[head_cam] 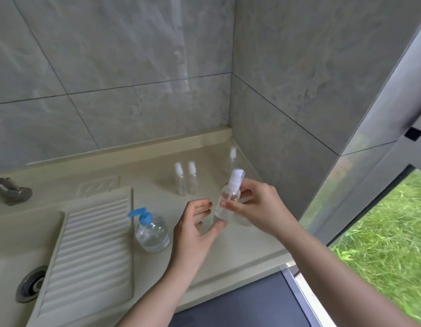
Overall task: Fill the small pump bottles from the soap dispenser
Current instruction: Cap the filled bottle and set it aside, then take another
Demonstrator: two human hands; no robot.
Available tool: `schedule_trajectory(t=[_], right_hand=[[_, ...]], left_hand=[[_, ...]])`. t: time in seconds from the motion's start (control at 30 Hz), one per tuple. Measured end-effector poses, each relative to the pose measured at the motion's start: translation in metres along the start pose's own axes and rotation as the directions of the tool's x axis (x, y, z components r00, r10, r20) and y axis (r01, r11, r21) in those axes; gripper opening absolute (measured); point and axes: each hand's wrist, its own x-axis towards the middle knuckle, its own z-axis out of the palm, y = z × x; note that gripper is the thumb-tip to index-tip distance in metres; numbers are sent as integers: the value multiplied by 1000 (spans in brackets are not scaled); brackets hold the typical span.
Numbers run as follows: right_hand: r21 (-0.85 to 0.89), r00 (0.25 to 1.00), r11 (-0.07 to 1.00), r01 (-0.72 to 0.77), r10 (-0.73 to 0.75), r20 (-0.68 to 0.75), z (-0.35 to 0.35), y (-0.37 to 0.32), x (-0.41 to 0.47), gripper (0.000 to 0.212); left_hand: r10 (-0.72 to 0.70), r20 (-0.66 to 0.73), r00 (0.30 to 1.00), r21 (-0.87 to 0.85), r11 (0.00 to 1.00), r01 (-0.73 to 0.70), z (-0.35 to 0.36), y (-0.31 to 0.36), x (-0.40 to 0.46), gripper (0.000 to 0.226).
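Step in hand: judged to be uncapping the held bottle (224,204) for filling; advise steadying the base firmly, twisting the white pump top (236,177) alone, and keeping the body upright over the counter (240,246).
Landmark: soap dispenser (152,228), blue pump, standing on the counter beside the ribbed washboard (91,251).
Right hand (259,206): right of the dispenser, fingers pinched around the held bottle's upper body, just under the pump top.
Left hand (195,228): between the dispenser and the held bottle, cupped loosely at the bottle's base, thumb touching; full grip not confirmed.
Spare bottles (186,179): two behind the dispenser, capped, apparently empty; a third (232,159) further back, near the corner.
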Motion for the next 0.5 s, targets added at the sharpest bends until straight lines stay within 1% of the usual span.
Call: schedule_trajectory(t=[0.07, 0.13, 0.23, 0.4, 0.5], right_hand=[[-25, 997, 999, -41, 40, -65, -8, 16, 22, 17], [-68, 992, 996, -58, 50, -117, -11, 29, 43, 22], [-116, 982, 988, -106, 86, -169, -13, 55, 75, 19], [-154, 969, 971, -182, 150, -198, -2, 98, 117, 27], [-123, 967, 974, -189, 163, -194, 5, 117, 133, 31]], left_hand=[[0, 27, 1000, 31, 1000, -1, 8, -10, 15, 45], [10, 61, 998, 60, 998, -13, 13, -17, 27, 42], [5, 89, 996, 104, 994, -14, 24, -30, 47, 42], [7, 146, 989, 207, 978, -37, 42, -53, 80, 41], [-7, 195, 981, 287, 957, -50, 54, -63, 98, 45]])
